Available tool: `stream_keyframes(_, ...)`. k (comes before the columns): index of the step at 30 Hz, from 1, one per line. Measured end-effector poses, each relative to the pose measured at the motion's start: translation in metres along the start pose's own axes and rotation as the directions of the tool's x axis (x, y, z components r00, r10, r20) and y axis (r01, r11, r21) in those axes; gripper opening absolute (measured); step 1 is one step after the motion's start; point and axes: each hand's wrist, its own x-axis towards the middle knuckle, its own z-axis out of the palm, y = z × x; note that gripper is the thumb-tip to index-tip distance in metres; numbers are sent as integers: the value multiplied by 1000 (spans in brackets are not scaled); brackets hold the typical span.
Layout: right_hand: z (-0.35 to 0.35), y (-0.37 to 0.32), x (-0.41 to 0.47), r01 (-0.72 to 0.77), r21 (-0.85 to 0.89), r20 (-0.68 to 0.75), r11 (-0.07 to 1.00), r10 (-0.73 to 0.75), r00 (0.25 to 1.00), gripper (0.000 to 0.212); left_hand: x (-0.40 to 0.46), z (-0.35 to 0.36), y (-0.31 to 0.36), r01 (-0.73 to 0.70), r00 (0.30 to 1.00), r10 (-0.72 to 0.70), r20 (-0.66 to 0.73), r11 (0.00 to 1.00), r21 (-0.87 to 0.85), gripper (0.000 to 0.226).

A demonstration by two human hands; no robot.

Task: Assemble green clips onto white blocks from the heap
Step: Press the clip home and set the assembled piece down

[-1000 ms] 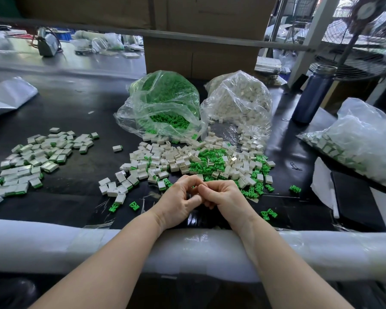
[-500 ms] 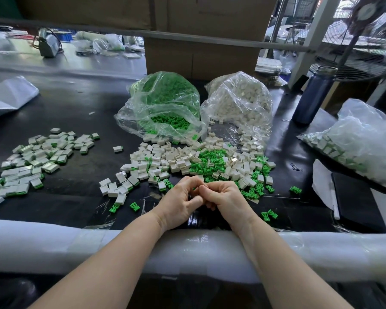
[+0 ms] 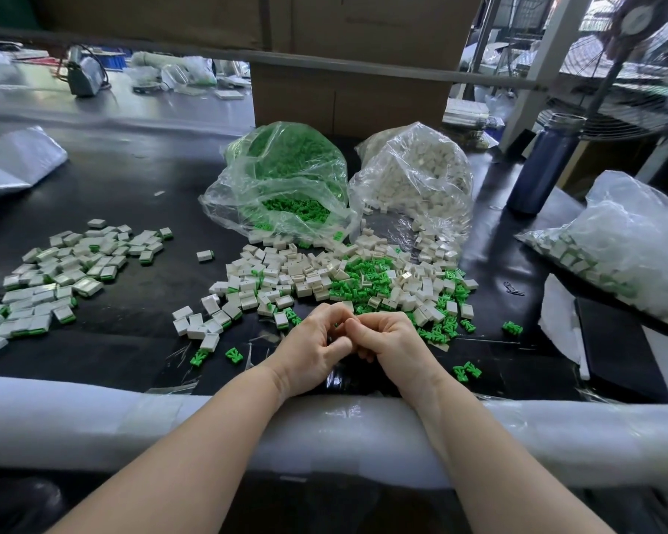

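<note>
Green clips (image 3: 367, 281), white blocks (image 3: 305, 273)

Black table (image 3: 139, 194) carrying loose parts and bags.
A heap (image 3: 344, 283) of white blocks and green clips is lying mid-table; behind it a green-clip bag (image 3: 282, 179) and white-block bag (image 3: 413, 179) are sitting, left of it assembled pieces (image 3: 62, 275), right of it a blue bottle (image 3: 542, 163).

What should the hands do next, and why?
Probably finish pressing the pieces together, then drop the block on the finished pile at the left. The left hand and right hand are curled fingertip to fingertip, hiding what they pinch, just in front of the mixed heap.
</note>
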Motion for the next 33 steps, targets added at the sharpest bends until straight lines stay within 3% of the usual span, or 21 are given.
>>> stream_keyframes(10, 1, -2, 0, 3, 14, 10, 1000, -4, 1000, 25, 1, 0, -3, -8, 1000, 8, -5, 1000, -19, 11)
stream_keyframes(19, 0, -1, 0, -20, 36, 10, 999, 20, 1000, 23, 0, 0, -1, -14, 1000, 14, -10, 1000, -21, 25)
stream_keyframes(22, 0, 0, 0, -25, 30, 6, 999, 25, 1000, 24, -1, 0, 2, -6, 1000, 6, -6, 1000, -18, 11)
stream_keyframes(33, 1, 0, 1, -27, 35, -20, 999, 28, 999, 27, -2, 0, 1, 5, 1000, -5, 4, 1000, -6, 23)
